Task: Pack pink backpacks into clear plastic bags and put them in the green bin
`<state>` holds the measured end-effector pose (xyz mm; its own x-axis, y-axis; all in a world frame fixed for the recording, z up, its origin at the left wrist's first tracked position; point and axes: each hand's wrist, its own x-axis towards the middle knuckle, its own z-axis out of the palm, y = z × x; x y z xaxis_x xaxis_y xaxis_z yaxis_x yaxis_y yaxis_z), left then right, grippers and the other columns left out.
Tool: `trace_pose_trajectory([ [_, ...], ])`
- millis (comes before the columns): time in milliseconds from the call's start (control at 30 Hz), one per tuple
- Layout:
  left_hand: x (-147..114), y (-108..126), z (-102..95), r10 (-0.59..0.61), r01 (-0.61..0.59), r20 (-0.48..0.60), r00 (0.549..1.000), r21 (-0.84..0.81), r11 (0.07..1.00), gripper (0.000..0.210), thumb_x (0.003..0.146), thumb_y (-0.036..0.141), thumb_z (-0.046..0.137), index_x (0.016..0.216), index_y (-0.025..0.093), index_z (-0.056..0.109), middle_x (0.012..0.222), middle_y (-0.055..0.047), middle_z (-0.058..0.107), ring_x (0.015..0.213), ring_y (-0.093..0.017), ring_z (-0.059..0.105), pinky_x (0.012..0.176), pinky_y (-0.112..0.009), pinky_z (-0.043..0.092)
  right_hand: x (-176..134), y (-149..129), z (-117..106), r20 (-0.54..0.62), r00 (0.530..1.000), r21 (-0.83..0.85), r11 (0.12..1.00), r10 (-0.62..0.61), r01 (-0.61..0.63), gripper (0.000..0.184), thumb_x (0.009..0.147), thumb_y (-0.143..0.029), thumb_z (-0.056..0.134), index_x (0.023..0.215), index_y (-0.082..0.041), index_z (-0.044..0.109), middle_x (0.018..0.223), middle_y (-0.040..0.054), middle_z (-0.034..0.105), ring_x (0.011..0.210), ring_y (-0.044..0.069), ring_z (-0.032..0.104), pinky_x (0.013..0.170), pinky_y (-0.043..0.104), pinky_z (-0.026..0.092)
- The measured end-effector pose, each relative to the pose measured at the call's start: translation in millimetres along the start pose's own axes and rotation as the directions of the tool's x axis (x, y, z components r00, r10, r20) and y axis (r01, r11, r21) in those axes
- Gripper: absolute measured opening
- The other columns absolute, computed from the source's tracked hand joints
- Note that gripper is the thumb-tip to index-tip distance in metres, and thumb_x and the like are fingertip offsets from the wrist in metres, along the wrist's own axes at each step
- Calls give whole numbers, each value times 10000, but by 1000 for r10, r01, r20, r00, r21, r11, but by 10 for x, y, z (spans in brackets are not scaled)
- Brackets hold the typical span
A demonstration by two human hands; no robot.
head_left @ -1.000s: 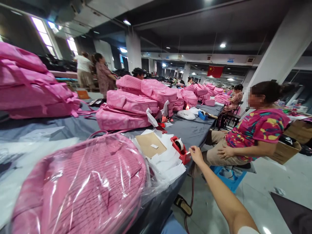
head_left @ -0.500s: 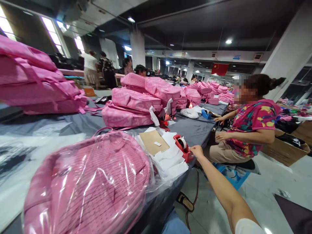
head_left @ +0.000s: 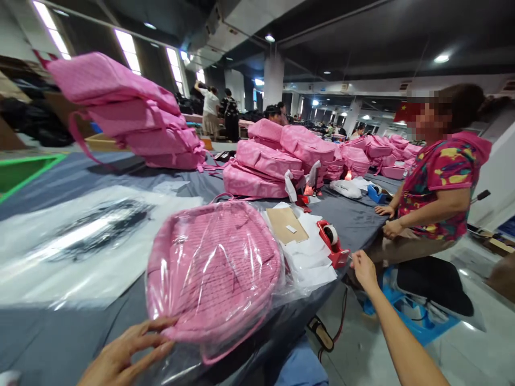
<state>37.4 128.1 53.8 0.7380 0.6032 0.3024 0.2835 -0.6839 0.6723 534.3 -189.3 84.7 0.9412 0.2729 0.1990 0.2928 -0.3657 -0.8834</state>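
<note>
A pink backpack [head_left: 213,262] lies in a clear plastic bag [head_left: 295,284] on the grey cloth-covered table [head_left: 132,313]. My left hand [head_left: 129,348] reaches in from the bottom left, fingers stretched and apart, its fingertips at the backpack's lower left corner on the plastic. Just past the table's right edge, my right hand [head_left: 365,272] pinches the end of a clear tape strip [head_left: 350,258] by the red tape dispenser [head_left: 336,252]. A roll of tape [head_left: 331,234] sits in the dispenser. White papers [head_left: 311,257] and a brown card [head_left: 286,225] lie between the backpack and dispenser.
Stacked pink backpacks stand at the back left [head_left: 137,118] and the middle [head_left: 265,166]. Flat plastic bags [head_left: 72,246] cover the left side. A co-worker [head_left: 442,177] stands at the right, beside a blue stool with a black seat [head_left: 434,284]. A blue dispenser [head_left: 376,194] lies farther along.
My left hand has come into view at the backpack's lower left corner. My right hand now stands slightly off the dispenser with tape. The co-worker has risen from the stool; the view has swung left.
</note>
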Motion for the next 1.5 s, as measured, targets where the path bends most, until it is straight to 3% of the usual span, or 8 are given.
trace_pose_trajectory([
  [233,40,280,-94,-160,169,115,980,-74,983,410,817,674,654,771,299,814,1147,-56,788,1038,-274,730,842,-343,586,-630,-230,509,277,960,387,918,-25,-88,651,656,-859,633,610,-293,315,498,-116,244,387,67,185,353,224,199],
  [467,127,278,-114,-189,214,179,966,-133,968,103,792,320,806,800,219,787,1170,-63,758,1103,-223,679,1018,-344,454,-993,-1360,821,474,800,709,697,-367,-101,444,858,-509,756,690,-227,457,536,-105,303,434,66,225,395,179,243],
  [567,147,272,-95,-217,242,177,960,-137,960,75,785,271,819,765,207,785,1159,-56,758,1089,-215,679,1026,-333,440,-1265,-1843,1141,676,379,590,772,-632,236,372,900,-511,702,728,-213,562,608,-54,468,520,89,397,483,206,324],
  [667,152,282,-61,-230,253,171,958,-132,958,47,785,246,812,776,206,789,1177,-49,755,1093,-217,671,1046,-344,421,-1561,-2183,1579,844,-121,474,620,-523,625,306,979,-422,576,771,-200,607,659,-23,557,583,108,448,561,237,313],
  [767,161,285,-42,-238,259,172,956,-112,959,30,786,247,806,791,218,796,1182,-32,756,1097,-225,664,1066,-364,400,-1770,-2370,2004,898,-288,402,356,-333,844,183,979,-290,569,841,-201,651,698,-10,635,609,116,498,586,263,251],
  [900,166,282,-32,-242,259,170,955,-88,962,54,811,248,783,773,213,798,1165,-33,759,1087,-233,664,1055,-373,401,-1789,-2465,2398,952,-241,279,211,-191,937,83,896,-286,714,932,-223,673,775,6,707,698,153,609,584,269,227],
  [1100,150,256,-5,-230,245,153,961,-88,966,55,814,252,790,783,208,796,1146,-38,768,1065,-233,678,1014,-354,433,-1552,-2437,2360,936,59,63,330,-346,942,219,813,-309,788,949,-237,633,737,-16,684,642,158,591,576,251,269],
  [1500,122,284,-72,-172,170,155,973,27,985,193,879,374,665,839,208,755,1127,-64,780,1049,-229,695,994,-358,473,-2147,-2065,2417,902,-29,134,216,-430,967,480,779,-464,819,1136,-172,685,898,58,777,782,236,730,647,269,467],
])
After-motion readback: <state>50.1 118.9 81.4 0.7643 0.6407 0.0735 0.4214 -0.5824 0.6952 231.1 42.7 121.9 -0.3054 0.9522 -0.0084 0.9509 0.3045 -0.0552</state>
